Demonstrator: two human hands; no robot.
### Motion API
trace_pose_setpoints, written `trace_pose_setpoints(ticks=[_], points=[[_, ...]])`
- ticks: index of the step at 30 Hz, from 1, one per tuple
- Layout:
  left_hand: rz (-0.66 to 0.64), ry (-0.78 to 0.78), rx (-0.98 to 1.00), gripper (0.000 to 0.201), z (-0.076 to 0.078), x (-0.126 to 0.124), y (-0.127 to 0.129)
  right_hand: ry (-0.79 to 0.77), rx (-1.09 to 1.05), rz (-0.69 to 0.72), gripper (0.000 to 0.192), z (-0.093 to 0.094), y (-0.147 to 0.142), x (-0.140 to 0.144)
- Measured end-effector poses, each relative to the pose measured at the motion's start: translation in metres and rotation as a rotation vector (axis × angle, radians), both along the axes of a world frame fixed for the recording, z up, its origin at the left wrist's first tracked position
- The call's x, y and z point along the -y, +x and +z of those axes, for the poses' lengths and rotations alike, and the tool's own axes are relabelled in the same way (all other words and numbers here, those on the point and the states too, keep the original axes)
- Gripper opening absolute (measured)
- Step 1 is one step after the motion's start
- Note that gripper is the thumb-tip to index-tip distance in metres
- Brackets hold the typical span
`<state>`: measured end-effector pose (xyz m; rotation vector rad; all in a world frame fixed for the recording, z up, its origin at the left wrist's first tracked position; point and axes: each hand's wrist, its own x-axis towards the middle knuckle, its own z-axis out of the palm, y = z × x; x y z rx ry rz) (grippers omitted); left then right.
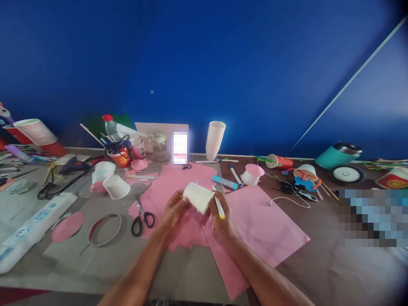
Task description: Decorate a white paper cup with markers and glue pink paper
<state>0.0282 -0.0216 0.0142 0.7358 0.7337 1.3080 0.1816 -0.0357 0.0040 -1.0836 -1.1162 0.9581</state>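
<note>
A white paper cup (198, 196) lies on its side between my two hands, above a spread of pink paper sheets (255, 221). My left hand (174, 211) grips the cup near its narrow base end. My right hand (219, 214) steadies the cup's wider end and holds a white marker with a yellow tip (219, 207) pointing down. Black-handled scissors (142, 216) lie left of my left hand.
Loose white cups (115, 186), a pink disc (67, 226), a ring (105, 229) and a power strip (28, 229) lie at left. A lit phone (180, 147), a tall cup stack (214, 140), jars, pens and a glue stick (225, 182) sit further back. A teal flask (338, 155) is at right.
</note>
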Motion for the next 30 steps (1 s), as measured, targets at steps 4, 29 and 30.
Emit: trace_pose_setpoints(ticks=[4, 29, 30], points=[[0.009, -0.011, 0.034, 0.030, 0.000, -0.001, 0.000, -0.014, 0.000, -0.025, 0.025, -0.001, 0.000, -0.001], [0.096, -0.077, -0.048, 0.027, 0.003, -0.001, -0.003, 0.435, 0.558, -0.239, 0.028, 0.000, 0.014, -0.008], [0.105, -0.076, -0.048, 0.027, 0.002, -0.001, -0.003, 0.444, 0.567, -0.238, 0.028, 0.000, 0.015, -0.008]])
